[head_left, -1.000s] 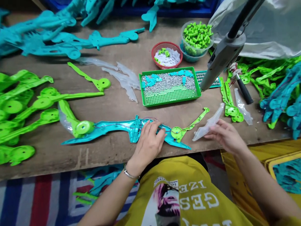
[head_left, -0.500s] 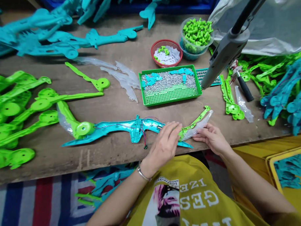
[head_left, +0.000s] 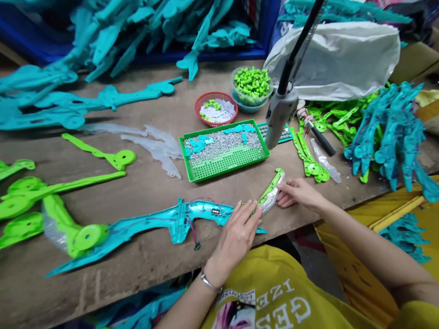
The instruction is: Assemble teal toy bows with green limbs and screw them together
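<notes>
A long teal plastic toy frame (head_left: 149, 224) with thin wires lies along the wooden table's (head_left: 144, 181) front edge. A green arm with a round hub (head_left: 78, 234) is attached at its left end. At its right end sits a curved green arm with a clear blade piece (head_left: 270, 194) laid on it. My left hand (head_left: 238, 233) lies flat with fingers stretched out, pressing the frame's right end beside that arm. My right hand (head_left: 296, 191) holds the clear blade piece against the green arm with its fingertips.
A green tray of small screws (head_left: 224, 150) stands mid-table, a red basket (head_left: 215, 108) and a tub of green pieces (head_left: 251, 84) behind it. A hanging power screwdriver (head_left: 280, 117) dangles over the tray's right side. Loose green arms (head_left: 29, 195) lie left, teal parts (head_left: 391, 129) right.
My right hand brought the clear blade piece onto the curved green arm. My left hand slid right along the frame to that arm. The view tilted up and shifted.
</notes>
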